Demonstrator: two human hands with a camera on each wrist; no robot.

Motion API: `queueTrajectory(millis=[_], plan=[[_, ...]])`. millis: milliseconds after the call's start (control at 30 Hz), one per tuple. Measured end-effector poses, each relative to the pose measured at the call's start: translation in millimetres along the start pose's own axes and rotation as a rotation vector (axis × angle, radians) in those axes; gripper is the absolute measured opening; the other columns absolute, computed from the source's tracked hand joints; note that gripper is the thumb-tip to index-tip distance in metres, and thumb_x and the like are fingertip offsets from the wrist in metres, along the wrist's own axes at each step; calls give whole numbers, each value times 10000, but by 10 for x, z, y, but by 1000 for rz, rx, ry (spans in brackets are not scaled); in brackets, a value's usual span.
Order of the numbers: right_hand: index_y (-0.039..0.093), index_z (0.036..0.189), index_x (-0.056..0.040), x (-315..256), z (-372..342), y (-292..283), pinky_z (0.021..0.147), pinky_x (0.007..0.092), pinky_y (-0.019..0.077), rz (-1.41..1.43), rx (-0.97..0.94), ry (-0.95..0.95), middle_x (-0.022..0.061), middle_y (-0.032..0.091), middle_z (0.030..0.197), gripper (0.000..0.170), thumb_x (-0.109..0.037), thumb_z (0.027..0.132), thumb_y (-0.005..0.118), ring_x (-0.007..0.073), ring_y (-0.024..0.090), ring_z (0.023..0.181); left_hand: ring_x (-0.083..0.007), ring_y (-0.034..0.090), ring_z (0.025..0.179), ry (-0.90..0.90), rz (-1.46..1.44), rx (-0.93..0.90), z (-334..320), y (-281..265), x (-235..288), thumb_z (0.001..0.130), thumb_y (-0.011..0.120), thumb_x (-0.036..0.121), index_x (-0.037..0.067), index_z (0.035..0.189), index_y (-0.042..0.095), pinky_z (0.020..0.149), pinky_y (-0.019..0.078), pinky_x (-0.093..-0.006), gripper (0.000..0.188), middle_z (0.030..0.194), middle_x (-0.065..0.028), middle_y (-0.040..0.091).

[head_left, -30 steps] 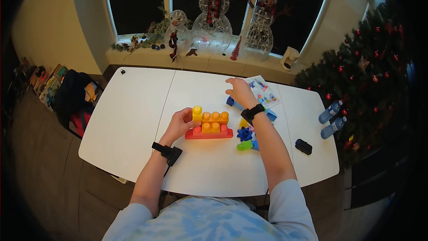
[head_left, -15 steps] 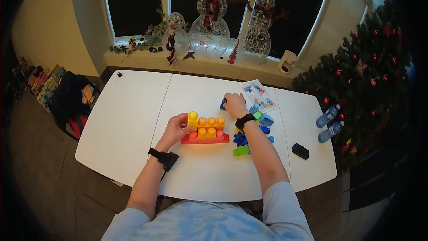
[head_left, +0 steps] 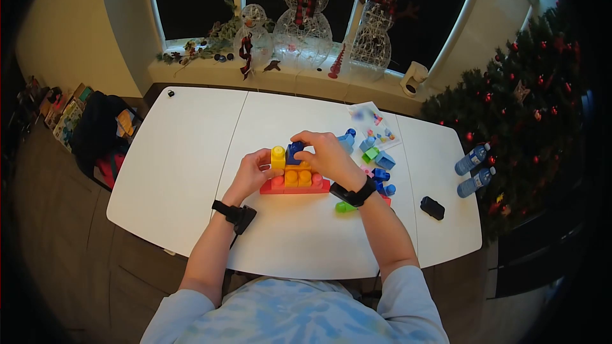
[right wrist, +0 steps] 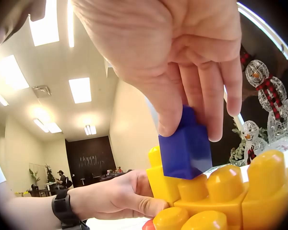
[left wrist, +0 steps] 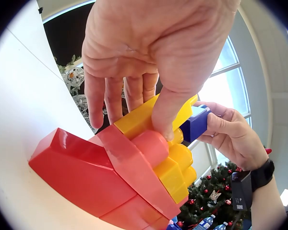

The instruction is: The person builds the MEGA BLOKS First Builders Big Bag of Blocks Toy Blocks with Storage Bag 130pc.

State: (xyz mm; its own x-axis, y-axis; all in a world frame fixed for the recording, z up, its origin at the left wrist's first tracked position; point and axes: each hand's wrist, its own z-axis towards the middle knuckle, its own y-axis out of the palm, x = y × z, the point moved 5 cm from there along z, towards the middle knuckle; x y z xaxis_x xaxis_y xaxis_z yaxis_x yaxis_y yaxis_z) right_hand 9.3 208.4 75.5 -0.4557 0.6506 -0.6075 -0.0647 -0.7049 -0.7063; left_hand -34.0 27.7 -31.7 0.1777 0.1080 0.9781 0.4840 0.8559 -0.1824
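A stepped stack of building blocks stands in front of the person, with a red base and orange blocks on it. My left hand grips the tall yellow block at the stack's left end, thumb on the near face and fingers behind. Between thumb and fingers, my right hand pinches a dark blue block. In the right wrist view this block is upright right over an orange stud, beside the yellow block. Part of the stack's right side is hidden by the right hand in the head view.
Loose blue blocks and a lime green block lie right of the stack. Behind them is a printed picture sheet. A black case and two water bottles stand farther right on the white table.
My right hand reached to the loose blocks at the back, took hold of the dark blue block and brought it left over the stack. The left hand stays at the yellow block.
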Motion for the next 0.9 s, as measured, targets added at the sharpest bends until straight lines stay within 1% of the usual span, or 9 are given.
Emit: queueTrajectory(millis=[200,400,533,600,833,900], plan=[[700,1113,-3,18,-14,100,832,420,574,-48,-23,-2,218,737,971,287,-45,831,731,386,712,900,-174,693,1091,6,-9,-1,5,-3,-22,871,753,-71,-26,1227,641,1006,555,-325,376,1159,-71,716],[703,1097,-7,39,-29,159,825,425,572,-45,-25,51,215,736,965,274,-50,829,740,387,710,899,-172,696,1090,10,1,3,-3,6,5,875,748,-76,-26,1220,641,1006,561,-329,365,1156,-70,716],[698,1086,-10,15,-35,168,812,427,571,-47,-19,50,211,735,957,269,-60,827,750,385,710,894,-172,701,1076,11,8,14,-6,10,9,877,748,-72,-22,1212,644,1000,566,-333,355,1147,-67,718],[701,1116,-4,26,-40,174,804,397,575,-45,-8,55,214,736,975,292,-21,828,745,381,716,889,-171,702,1073,4,12,17,-6,14,7,877,750,-68,-20,1207,645,998,567,-332,350,1143,-66,720],[694,1123,-6,94,-54,239,799,403,574,-77,19,52,211,735,972,296,-20,831,735,385,714,891,-175,706,1056,-10,50,25,9,7,0,875,759,-56,-16,1180,649,982,568,-333,327,1133,-67,724],[687,1096,-24,109,-68,251,802,431,576,-73,39,33,194,738,952,275,-80,834,750,382,714,869,-179,705,1060,-7,47,23,12,8,-4,875,763,-49,-16,1180,648,982,566,-335,328,1133,-68,724]])
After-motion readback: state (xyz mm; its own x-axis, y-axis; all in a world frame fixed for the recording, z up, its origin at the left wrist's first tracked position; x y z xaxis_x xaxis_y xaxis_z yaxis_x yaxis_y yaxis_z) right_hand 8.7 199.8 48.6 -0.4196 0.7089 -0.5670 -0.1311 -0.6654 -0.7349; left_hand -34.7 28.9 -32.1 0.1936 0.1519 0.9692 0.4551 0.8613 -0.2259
